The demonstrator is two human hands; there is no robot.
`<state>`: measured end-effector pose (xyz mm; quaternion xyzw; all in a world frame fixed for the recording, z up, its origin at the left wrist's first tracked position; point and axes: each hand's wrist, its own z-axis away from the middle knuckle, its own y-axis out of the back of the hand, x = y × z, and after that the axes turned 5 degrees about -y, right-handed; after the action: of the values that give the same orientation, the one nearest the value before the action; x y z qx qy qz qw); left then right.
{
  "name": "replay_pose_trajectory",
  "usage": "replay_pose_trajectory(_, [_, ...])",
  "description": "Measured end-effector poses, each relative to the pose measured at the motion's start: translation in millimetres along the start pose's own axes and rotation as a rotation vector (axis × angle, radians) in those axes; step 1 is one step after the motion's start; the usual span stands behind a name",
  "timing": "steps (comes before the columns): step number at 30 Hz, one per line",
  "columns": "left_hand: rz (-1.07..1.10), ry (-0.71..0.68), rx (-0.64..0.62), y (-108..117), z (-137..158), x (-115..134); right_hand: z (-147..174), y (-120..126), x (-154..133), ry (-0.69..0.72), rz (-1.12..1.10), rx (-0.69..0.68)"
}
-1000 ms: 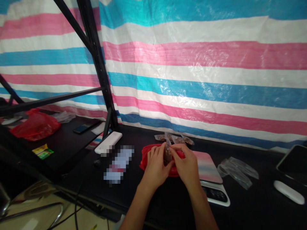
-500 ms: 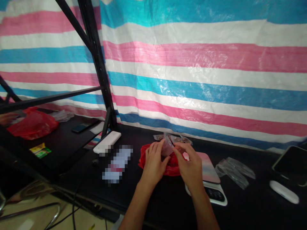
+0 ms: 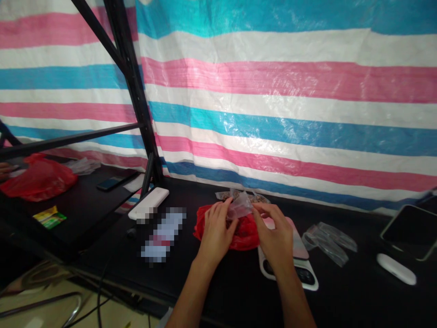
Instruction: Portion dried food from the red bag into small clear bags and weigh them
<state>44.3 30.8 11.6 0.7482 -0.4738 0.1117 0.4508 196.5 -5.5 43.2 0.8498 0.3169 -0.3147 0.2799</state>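
A small clear plastic bag (image 3: 241, 205) is stretched between my two hands, above a red plastic bag (image 3: 246, 234) lying open on the black table. My left hand (image 3: 218, 228) pinches its left side, fingers together. At its right edge my right hand (image 3: 275, 230) grips with thumb and forefinger. Dark bits show inside the red bag, too small to name. Behind my hands lie filled clear bags (image 3: 260, 197) with brownish contents. Under my right wrist is a white device with dark round parts (image 3: 305, 275), with a pink pastel pad (image 3: 300, 246) partly on it.
Flat clear bags (image 3: 329, 241), a white oval case (image 3: 396, 269) and a phone (image 3: 411, 231) lie to the right. Leftward are a white power bank (image 3: 149, 203) and a blurred-out sheet (image 3: 164, 234). A black metal frame (image 3: 136, 98) separates a neighbouring table with another red bag (image 3: 41, 177) and a person's hand (image 3: 4, 170).
My hands have moved slightly apart, and the clear bag is spread wider and flatter between them. The whole view has shifted a little, so things appear further left.
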Motion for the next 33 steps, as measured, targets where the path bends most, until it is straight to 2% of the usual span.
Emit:
replay_pose_trajectory(3, [-0.008, -0.048, 0.009, 3.4, 0.6, 1.8, -4.8, 15.2, 12.8, -0.055, 0.079, 0.161])
replay_pose_trajectory(6, [-0.028, -0.056, 0.059, 8.0, 0.8, 3.4, -10.0, 39.4, 32.6, -0.233, 0.170, 0.379])
replay_pose_trajectory(9, [-0.038, -0.048, 0.120, 11.9, 0.5, 3.0, -13.2, 70.5, 56.1, -0.384, 0.268, 0.529])
replay_pose_trajectory(12, [-0.044, -0.041, 0.162, 15.0, 0.4, 1.4, -12.7, 101.0, 76.0, -0.448, 0.411, 0.561])
replay_pose_trajectory(14, [-0.044, -0.038, 0.172, 16.7, 0.3, 0.6, -11.4, 115.3, 82.6, -0.480, 0.579, 0.495])
replay_pose_trajectory(16, [-0.042, -0.037, 0.183, 17.7, 0.1, 0.5, -11.8, 120.9, 82.6, -0.442, 0.729, 0.460])
replay_pose_trajectory(19, [-0.045, -0.044, 0.204, 17.2, -1.0, 1.6, -19.8, 109.5, 76.3, -0.264, 0.770, 0.393])
replay_pose_trajectory(22, [-0.043, -0.055, 0.213, 14.0, -2.4, 4.2, -34.0, 77.6, 76.0, -0.120, 0.658, 0.122])
replay_pose_trajectory(26, [-0.014, -0.057, 0.201, 10.6, -2.1, 8.4, -45.1, 28.5, 93.4, -0.064, 0.593, -0.134])
replay_pose_trajectory(29, [0.017, -0.054, 0.195, 12.5, 0.0, 10.8, -44.5, 7.9, 105.7, -0.091, 0.555, -0.202])
replay_pose_trajectory(33, [0.163, -0.011, 0.208, 16.3, 1.2, 12.1, -39.2, 7.3, 97.4, -0.136, 0.443, -0.155])
